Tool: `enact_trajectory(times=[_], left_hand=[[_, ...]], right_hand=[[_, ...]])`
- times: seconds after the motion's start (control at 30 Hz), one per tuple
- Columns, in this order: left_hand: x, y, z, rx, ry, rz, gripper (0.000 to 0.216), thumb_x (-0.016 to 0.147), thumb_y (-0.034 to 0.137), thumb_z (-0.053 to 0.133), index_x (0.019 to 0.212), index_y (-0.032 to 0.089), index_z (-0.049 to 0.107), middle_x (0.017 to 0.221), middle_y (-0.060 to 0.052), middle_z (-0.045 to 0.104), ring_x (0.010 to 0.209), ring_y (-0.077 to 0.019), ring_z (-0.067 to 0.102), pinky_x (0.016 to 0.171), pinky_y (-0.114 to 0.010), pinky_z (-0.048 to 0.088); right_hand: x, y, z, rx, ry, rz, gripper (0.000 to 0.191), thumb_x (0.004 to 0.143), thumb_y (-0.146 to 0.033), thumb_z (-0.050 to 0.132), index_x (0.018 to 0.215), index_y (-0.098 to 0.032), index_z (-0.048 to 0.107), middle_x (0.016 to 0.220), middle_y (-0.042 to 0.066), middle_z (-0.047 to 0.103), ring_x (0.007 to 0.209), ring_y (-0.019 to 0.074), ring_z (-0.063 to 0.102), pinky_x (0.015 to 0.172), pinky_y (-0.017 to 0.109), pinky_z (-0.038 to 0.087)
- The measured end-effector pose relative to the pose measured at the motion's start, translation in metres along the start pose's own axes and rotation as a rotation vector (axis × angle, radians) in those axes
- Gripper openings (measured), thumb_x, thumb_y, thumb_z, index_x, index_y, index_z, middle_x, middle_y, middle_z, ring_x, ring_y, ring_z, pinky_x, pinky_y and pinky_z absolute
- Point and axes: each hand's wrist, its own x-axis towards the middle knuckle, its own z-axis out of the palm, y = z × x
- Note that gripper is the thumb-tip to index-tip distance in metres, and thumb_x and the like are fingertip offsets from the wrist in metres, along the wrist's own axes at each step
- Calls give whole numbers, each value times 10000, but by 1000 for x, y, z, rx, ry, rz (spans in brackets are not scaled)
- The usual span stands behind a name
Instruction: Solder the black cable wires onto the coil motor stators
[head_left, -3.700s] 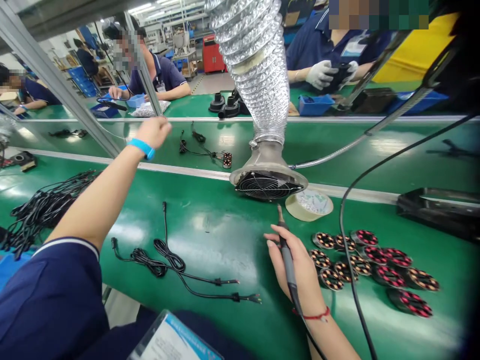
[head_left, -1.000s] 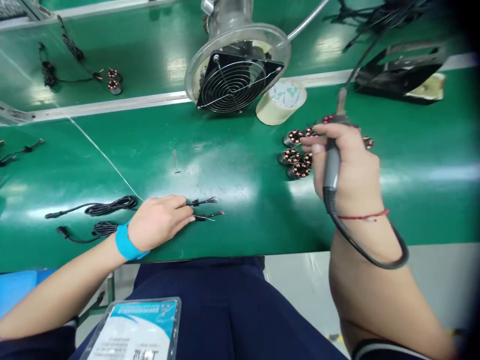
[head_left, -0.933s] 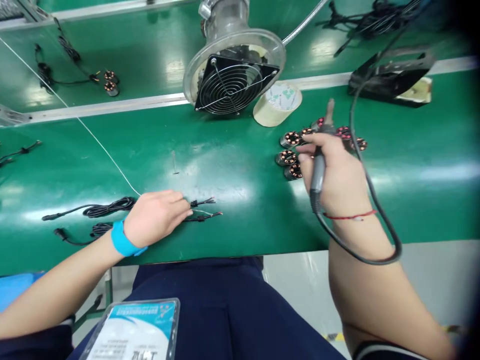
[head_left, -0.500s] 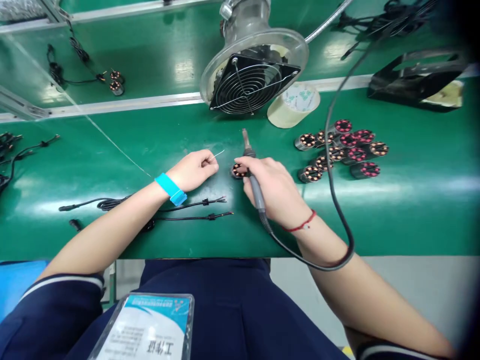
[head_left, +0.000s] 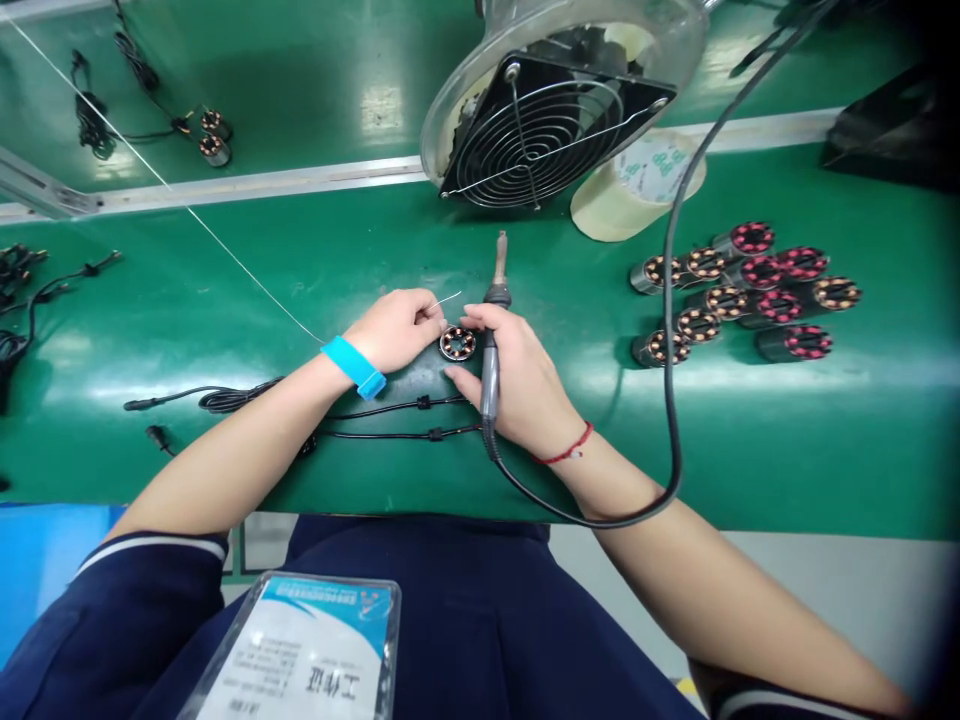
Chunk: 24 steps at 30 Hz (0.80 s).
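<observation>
My left hand (head_left: 401,330) pinches a thin strand of solder wire (head_left: 450,298), whose tip sticks out past my fingers to the right. The wire's length runs back over the wrist toward the upper left. Against my left fingertips stands a motor stator (head_left: 457,343), its ring of copper windings facing up. My right hand (head_left: 521,375) is wrapped round a soldering iron (head_left: 490,370), with the metal tip pointing away from me. The right thumb and index finger are spread near the stator's right side; whether they touch it I cannot tell.
Several stators (head_left: 757,290) stand in a cluster on the right. A fan (head_left: 536,140) in a clear hood hangs at the back, by a tape roll (head_left: 637,185). Black cables (head_left: 390,408) lie in front of my left hand. The iron's cord (head_left: 671,300) loops over my right forearm.
The stator has shifted left toward my left hand, and the right fingers have opened away from it. The iron has turned more upright in the picture. The whole view has shifted a little.
</observation>
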Motion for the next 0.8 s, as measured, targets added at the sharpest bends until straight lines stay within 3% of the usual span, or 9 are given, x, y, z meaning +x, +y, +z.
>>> enact_trajectory(times=[0.13, 0.3, 0.4, 0.53, 0.7, 0.8], left_hand=[[0, -4, -1, -7, 34, 96, 97, 841, 146, 527, 764, 131, 583, 695, 16, 561, 649, -94, 460, 630, -240, 348], [-5, -9, -4, 18, 34, 375, 105, 820, 123, 484, 758, 145, 566, 775, 0, 567, 716, -105, 476, 696, -251, 376], [-5, -10, -5, -37, 71, 428, 110, 834, 171, 478, 769, 148, 564, 772, -4, 566, 722, -109, 482, 705, -253, 387], [-7, -7, -4, -189, 189, 268, 134, 845, 259, 492, 784, 151, 542, 734, 7, 537, 674, -100, 452, 654, -240, 379], [-16, 4, 0, -93, -80, 51, 339, 883, 421, 488, 677, 154, 521, 604, 31, 431, 584, -89, 373, 550, -237, 286], [-19, 7, 4, -159, -135, 6, 324, 838, 409, 570, 649, 156, 496, 594, 44, 408, 565, -74, 342, 530, -225, 262]], right_hand=[[3, 0, 3, -31, -17, -27, 517, 791, -248, 626, 1275, -233, 445, 1152, 98, 683, 1025, 294, 634, 888, 487, 521], [2, 2, -6, 40, -74, -74, 514, 800, -205, 597, 1281, -248, 421, 1177, 91, 690, 1037, 275, 668, 859, 458, 535], [-1, 2, -10, 92, -72, -78, 480, 834, -221, 577, 1280, -267, 405, 1201, 83, 686, 1075, 258, 675, 896, 458, 531], [-3, 3, -12, 99, -31, -52, 495, 834, -248, 594, 1287, -269, 395, 1190, 79, 687, 1086, 264, 672, 900, 470, 533], [-2, 2, -14, 33, 67, -94, 439, 858, -313, 598, 1261, -263, 431, 1179, 79, 685, 1027, 266, 673, 861, 459, 543], [-1, 2, -13, -12, 91, -122, 427, 864, -315, 596, 1258, -261, 439, 1143, 76, 693, 993, 269, 673, 825, 452, 547]])
